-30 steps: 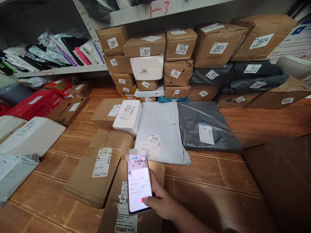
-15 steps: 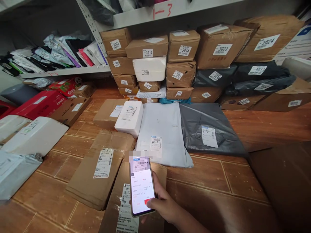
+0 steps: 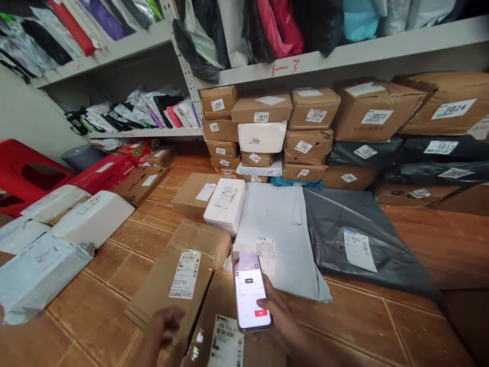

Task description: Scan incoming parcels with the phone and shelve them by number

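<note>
My right hand (image 3: 280,311) is wrapped round a smartphone (image 3: 251,300), its thumb over the lit screen near a red button. Below and behind the phone is a cardboard box (image 3: 204,334) with a white shipping label. My left hand (image 3: 166,326), somewhat blurred, is over the lower part of another labelled cardboard box (image 3: 160,285); its fingers are loosely bent and nothing shows in them. Just beyond the phone lies a pale grey mailer bag (image 3: 275,219), its label partly covered by the phone. To its right is a dark grey mailer bag (image 3: 340,219).
A white foam box (image 3: 225,201) stands left of the pale bag. Numbered cartons (image 3: 262,107) are stacked below a shelf (image 3: 324,66) full of bagged parcels. On the left are white parcels (image 3: 91,219), red boxes (image 3: 103,173) and a red stool (image 3: 30,173) on the wooden floor.
My left hand has come into view at the lower left. The view has tilted up, showing more shelving. The phone, still in my right hand, shows a changed screen with a small dark pop-up.
</note>
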A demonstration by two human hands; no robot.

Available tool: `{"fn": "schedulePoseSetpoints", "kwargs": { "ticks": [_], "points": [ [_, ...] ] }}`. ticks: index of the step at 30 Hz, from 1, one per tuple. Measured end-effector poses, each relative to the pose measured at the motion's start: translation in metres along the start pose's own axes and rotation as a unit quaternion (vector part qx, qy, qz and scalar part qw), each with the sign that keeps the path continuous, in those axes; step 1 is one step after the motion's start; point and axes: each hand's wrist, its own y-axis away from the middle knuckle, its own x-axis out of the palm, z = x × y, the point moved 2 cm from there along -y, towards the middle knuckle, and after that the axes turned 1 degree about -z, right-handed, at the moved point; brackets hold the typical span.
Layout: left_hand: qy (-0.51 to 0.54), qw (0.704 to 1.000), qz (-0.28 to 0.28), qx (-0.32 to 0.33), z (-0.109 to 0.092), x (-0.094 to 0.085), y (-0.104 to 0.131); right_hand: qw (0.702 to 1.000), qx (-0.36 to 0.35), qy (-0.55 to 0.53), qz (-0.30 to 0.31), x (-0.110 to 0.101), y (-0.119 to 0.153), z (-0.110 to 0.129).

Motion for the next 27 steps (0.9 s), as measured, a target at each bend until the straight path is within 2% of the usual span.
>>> {"fn": "schedulePoseSetpoints", "kwargs": {
  "ticks": [2, 5, 8, 13, 16, 19, 23, 27],
  "points": [
    [-0.005, 0.999, 0.023, 0.028, -0.01, 0.024, -0.041, 1.0, -0.004, 0.031, 0.003, 0.004, -0.01, 0.012],
    [-0.124, 0.99, 0.051, 0.038, -0.026, 0.059, -0.094, 0.999, -0.016, 0.037, 0.008, 0.013, -0.024, 0.02],
    [-0.167, 0.984, 0.042, 0.046, -0.033, 0.079, -0.117, 0.999, -0.029, 0.034, 0.006, 0.025, -0.038, 0.018],
    [-0.228, 0.971, -0.011, 0.073, -0.025, 0.086, -0.112, 0.998, -0.059, 0.02, -0.014, 0.055, -0.081, 0.021],
    [-0.227, 0.969, -0.026, 0.089, -0.017, 0.09, -0.11, 0.996, -0.087, 0.005, -0.029, 0.077, -0.112, 0.036],
    [-0.222, 0.971, -0.017, 0.092, -0.011, 0.093, -0.112, 0.992, -0.122, -0.004, -0.031, 0.094, -0.138, 0.059],
    [-0.2, 0.976, -0.008, 0.087, -0.006, 0.094, -0.114, 0.986, -0.161, -0.017, -0.039, 0.103, -0.155, 0.084],
    [-0.198, 0.976, -0.013, 0.086, -0.004, 0.095, -0.114, 0.983, -0.176, -0.027, -0.044, 0.101, -0.158, 0.093]
  ]
}}
